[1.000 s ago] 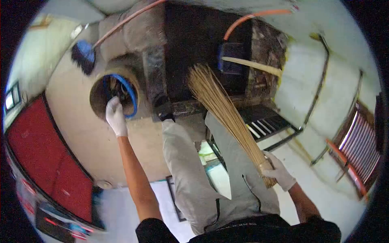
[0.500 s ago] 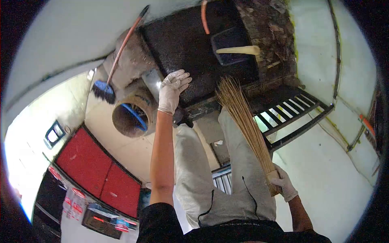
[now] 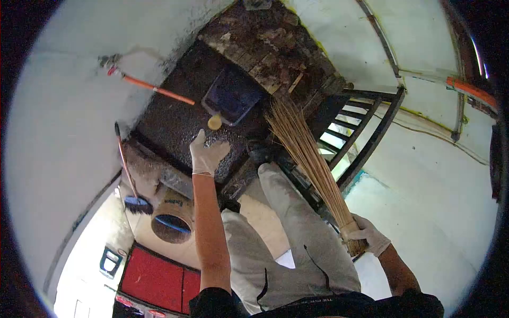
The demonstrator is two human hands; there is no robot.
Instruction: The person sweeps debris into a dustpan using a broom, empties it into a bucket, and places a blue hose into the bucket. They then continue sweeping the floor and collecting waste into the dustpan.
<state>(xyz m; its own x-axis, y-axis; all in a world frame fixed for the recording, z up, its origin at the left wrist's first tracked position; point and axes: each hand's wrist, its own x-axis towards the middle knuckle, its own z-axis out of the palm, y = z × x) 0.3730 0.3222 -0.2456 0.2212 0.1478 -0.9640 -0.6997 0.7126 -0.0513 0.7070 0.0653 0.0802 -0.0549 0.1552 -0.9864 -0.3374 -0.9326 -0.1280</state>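
Note:
My right hand (image 3: 369,236), in a white glove, is closed round the bound end of a stick broom (image 3: 313,153). The broom slants up and left, its bristle tips over the edge of the dark floor area. My left hand (image 3: 208,155), also gloved, is held out open with fingers apart and nothing in it. Just above its fingertips is a small round yellowish thing (image 3: 214,122); its kind I cannot make out. It appears beside a dark plastic basin (image 3: 233,95). Wet, shiny floor (image 3: 228,161) shows beside the left hand.
An orange hose (image 3: 159,91) runs from a wall tap (image 3: 110,66). A long-handled brush (image 3: 137,204) leans at the left by a round brown container (image 3: 172,217) with something blue inside. Black metal bars (image 3: 366,124) stand at the right. A red cabinet (image 3: 154,278) is lower left.
My view has turned, bringing the tap into sight. My left hand has spread its fingers. The pale stick-like shape over the basin now shows as a round yellowish one, nearer my hand.

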